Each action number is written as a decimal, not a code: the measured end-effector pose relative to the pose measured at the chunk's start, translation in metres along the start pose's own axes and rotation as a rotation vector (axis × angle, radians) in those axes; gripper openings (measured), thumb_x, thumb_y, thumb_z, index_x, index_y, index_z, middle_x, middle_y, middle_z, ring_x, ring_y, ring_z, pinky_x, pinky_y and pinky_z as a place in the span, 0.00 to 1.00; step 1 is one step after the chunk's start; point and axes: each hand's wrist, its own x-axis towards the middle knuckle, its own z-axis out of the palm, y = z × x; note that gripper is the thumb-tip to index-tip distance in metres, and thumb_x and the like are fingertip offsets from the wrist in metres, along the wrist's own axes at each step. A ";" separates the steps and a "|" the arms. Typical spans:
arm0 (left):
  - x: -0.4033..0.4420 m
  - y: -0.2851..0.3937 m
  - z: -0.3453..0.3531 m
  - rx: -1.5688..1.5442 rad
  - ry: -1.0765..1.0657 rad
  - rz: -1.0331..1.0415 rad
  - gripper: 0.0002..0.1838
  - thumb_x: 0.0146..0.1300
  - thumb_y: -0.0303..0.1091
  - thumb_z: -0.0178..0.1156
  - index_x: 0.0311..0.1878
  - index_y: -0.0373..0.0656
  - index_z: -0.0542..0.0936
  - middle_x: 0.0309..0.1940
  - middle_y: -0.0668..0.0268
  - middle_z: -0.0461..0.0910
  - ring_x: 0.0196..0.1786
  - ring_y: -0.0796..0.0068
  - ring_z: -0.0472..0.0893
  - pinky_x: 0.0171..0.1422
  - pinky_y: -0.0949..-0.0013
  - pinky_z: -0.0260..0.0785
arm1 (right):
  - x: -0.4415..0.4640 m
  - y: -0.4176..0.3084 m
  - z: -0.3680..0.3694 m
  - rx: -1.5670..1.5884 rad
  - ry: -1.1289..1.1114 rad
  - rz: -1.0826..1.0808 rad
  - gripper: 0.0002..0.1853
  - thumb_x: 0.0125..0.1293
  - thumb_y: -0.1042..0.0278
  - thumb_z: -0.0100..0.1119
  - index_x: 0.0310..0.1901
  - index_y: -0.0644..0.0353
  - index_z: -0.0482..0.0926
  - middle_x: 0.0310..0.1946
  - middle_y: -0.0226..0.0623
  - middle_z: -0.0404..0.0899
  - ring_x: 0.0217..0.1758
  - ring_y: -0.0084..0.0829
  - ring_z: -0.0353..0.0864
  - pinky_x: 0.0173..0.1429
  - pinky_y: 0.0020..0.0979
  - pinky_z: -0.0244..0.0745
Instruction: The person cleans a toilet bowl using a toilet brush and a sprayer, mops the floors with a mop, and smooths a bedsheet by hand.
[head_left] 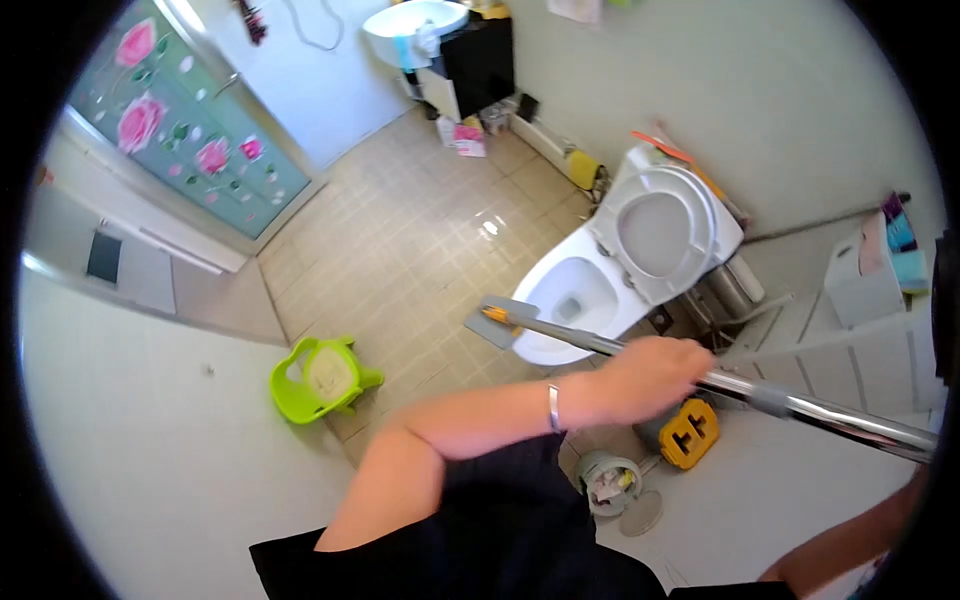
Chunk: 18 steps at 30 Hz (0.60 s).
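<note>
Tiled floor [400, 230] of a bathroom, seen from above, with a rose-patterned door [175, 100] at upper left. The toilet [660, 235] stands right of centre, its lid raised and its bowl uncovered; a black-fronted washbasin cabinet [480, 65] stands by the far wall. The flat mop [760, 393] crosses from the right edge toward the centre, its metal pole passing in front of the toilet bowl. A green plastic child's chair [290, 400] occupies the floor at left. Beyond the pole, on the near side, are a grey bucket with a yellow slotted top [706, 425] and an open waste bin [588, 475] with contents inside. The grey mop head [486, 326] lies beside the toilet's front, apparently flat against the tiles. The left hand [650, 378] is wrapped around the pole, fingers closed; of the right arm only the forearm [850, 535] shows, so the grip of the right hand cannot be told.

Mopping appears under way and unfinished. A bright patch on the tiles may be moisture or reflected light; the portion covered cannot be determined. Floor beneath the chair, bucket and bin probably remains undone.
</note>
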 end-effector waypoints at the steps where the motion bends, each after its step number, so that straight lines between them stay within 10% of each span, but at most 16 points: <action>1: -0.025 -0.011 -0.012 0.102 -0.061 -0.067 0.12 0.47 0.29 0.59 0.34 0.40 0.69 0.29 0.58 0.72 0.35 0.56 0.75 0.39 0.58 0.68 | -0.022 -0.007 -0.028 0.024 -0.014 0.003 0.13 0.61 0.61 0.51 0.38 0.63 0.74 0.24 0.37 0.73 0.25 0.34 0.75 0.31 0.31 0.74; 4: -0.121 -0.083 -0.033 0.328 -0.154 -0.322 0.09 0.47 0.28 0.58 0.32 0.39 0.70 0.29 0.59 0.73 0.38 0.57 0.75 0.40 0.58 0.67 | -0.083 0.047 -0.085 -0.494 0.059 -0.140 0.12 0.63 0.65 0.50 0.41 0.64 0.67 0.36 0.36 0.67 0.50 0.29 0.67 0.67 0.35 0.54; 5: -0.159 -0.111 -0.039 0.422 -0.082 -0.400 0.08 0.48 0.29 0.57 0.32 0.40 0.71 0.29 0.59 0.74 0.39 0.56 0.74 0.41 0.57 0.67 | -0.096 0.067 -0.093 -0.044 0.067 0.117 0.12 0.64 0.64 0.50 0.43 0.63 0.67 0.37 0.36 0.67 0.50 0.31 0.67 0.68 0.37 0.52; 8: -0.258 -0.169 -0.050 0.596 0.288 -0.763 0.07 0.56 0.30 0.51 0.37 0.41 0.72 0.33 0.57 0.74 0.44 0.56 0.74 0.50 0.55 0.66 | -0.178 0.193 -0.049 -0.330 0.018 0.455 0.15 0.65 0.59 0.48 0.51 0.54 0.68 0.49 0.34 0.71 0.58 0.34 0.65 0.67 0.40 0.52; 13: -0.338 -0.208 0.000 -1.960 1.291 -1.365 0.15 0.61 0.37 0.49 0.46 0.36 0.68 0.41 0.50 0.73 0.37 0.61 0.75 0.50 0.48 0.66 | -0.309 0.317 -0.022 -0.640 -0.510 0.905 0.12 0.51 0.71 0.63 0.37 0.56 0.73 0.45 0.37 0.73 0.54 0.35 0.69 0.60 0.37 0.61; 16: -0.360 -0.245 0.015 -1.747 1.724 -1.576 0.12 0.61 0.37 0.50 0.41 0.37 0.69 0.29 0.53 0.74 0.26 0.63 0.73 0.36 0.51 0.69 | -0.289 0.350 0.003 -0.660 -0.880 1.163 0.17 0.58 0.70 0.57 0.50 0.61 0.73 0.54 0.43 0.69 0.54 0.39 0.70 0.53 0.38 0.69; 18: -0.356 -0.252 -0.006 -1.517 1.785 -1.811 0.10 0.61 0.37 0.51 0.30 0.40 0.67 0.18 0.60 0.68 0.17 0.67 0.67 0.23 0.60 0.63 | -0.249 0.351 0.040 -0.577 -0.383 1.910 0.21 0.64 0.69 0.49 0.58 0.62 0.66 0.56 0.48 0.67 0.57 0.45 0.70 0.54 0.39 0.70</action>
